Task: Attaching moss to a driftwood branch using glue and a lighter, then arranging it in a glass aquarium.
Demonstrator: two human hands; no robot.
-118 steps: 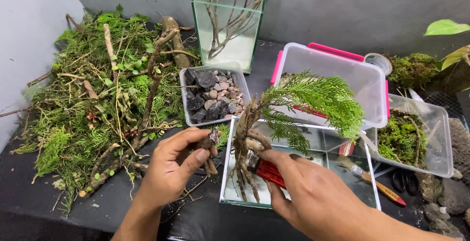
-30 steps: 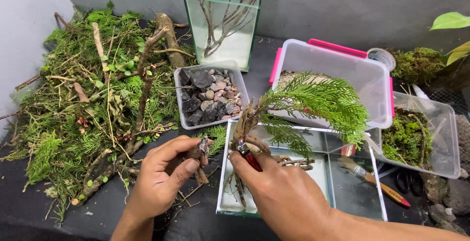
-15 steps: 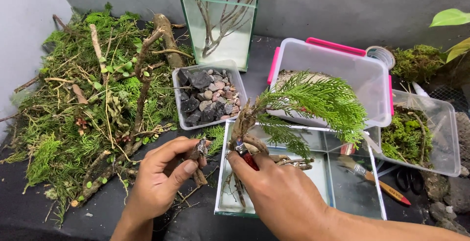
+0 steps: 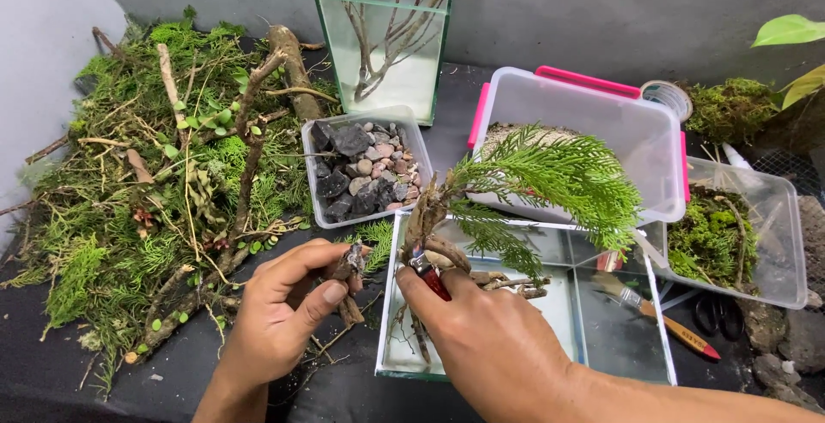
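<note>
L hand (image 4: 279, 311) pinches a small wood piece (image 4: 351, 281) by the glass tank (image 4: 388, 363) left edge; R hand (image 4: 485, 337) grips a red tool (image 4: 430, 278), prob. cutters, at the conifer sprig (image 4: 550, 178) base.

I see no labels, signs or screens here, and no printed packages among the things before me.
</note>
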